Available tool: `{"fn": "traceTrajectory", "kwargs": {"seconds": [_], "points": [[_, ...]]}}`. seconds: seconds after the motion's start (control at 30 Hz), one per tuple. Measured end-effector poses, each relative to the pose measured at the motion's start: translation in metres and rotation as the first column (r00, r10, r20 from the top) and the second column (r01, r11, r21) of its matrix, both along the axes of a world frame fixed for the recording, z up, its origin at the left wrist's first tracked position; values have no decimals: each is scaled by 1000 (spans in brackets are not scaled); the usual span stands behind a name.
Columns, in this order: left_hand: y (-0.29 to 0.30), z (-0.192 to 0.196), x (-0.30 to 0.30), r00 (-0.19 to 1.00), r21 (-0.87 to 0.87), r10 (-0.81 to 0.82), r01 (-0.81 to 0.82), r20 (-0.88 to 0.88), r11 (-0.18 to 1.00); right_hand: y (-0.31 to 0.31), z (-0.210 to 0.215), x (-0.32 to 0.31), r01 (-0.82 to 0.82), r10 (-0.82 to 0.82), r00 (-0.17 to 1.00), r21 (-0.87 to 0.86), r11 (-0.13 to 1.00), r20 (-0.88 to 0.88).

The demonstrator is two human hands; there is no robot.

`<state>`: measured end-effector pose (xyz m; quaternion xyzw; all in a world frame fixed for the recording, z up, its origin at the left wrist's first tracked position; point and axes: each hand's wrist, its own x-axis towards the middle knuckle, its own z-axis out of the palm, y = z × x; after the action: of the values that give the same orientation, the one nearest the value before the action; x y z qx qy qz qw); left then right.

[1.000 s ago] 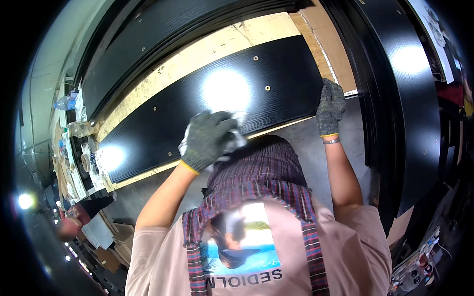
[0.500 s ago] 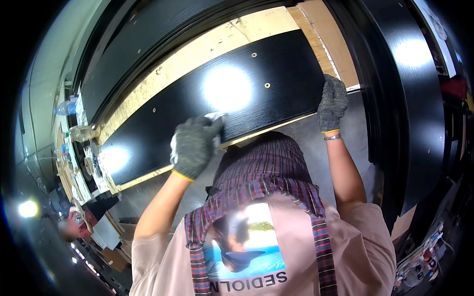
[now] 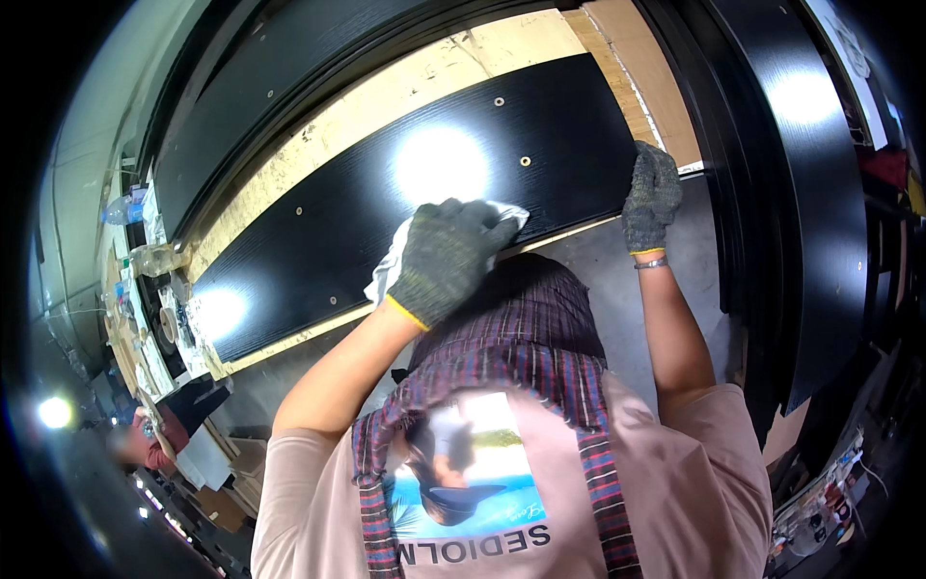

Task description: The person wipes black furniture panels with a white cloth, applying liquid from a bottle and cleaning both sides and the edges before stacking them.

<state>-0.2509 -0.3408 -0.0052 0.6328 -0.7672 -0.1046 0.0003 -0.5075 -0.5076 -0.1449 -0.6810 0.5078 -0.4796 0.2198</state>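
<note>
A long black wood-grain panel [image 3: 318,256] with several small brass-coloured inserts lies across a pale wooden board [image 3: 415,87]. My left hand [image 3: 449,253], in a dark grey knit glove with a yellow cuff, presses a white cloth [image 3: 388,268] on the panel's near side. The cloth sticks out on both sides of the glove. At the panel's near right corner, my right hand [image 3: 652,198], gloved alike, has its fingers bent over the end. Its fingertips are partly hidden.
Brown cardboard [image 3: 656,82] lies beyond the panel's right end. More black panels stand at the right [image 3: 815,164] and far left [image 3: 246,121]. Clear plastic bottles [image 3: 159,259] and a tape roll [image 3: 170,324] sit at the left. Another person [image 3: 159,439] is farther off, lower left.
My left hand has slid right along the panel with the white cloth, and more of the cloth shows now. My right hand has stayed at the corner.
</note>
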Motion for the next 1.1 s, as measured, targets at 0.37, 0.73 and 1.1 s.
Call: {"fn": "traceTrajectory", "kwargs": {"seconds": [0.37,0.73,1.1], "points": [[-42,-15,-49,996,-25,-86,85,-31,996,-10,0,-9,-101,101,993,-3,995,-59],[-52,-36,-61,963,-180,-213,182,-168,967,-8,28,-7,-226,233,972,261,939,1],[11,-24,-1,958,-178,40,-93,-283,980,-21,8,-43,-262,314,917,223,939,-247]]}}
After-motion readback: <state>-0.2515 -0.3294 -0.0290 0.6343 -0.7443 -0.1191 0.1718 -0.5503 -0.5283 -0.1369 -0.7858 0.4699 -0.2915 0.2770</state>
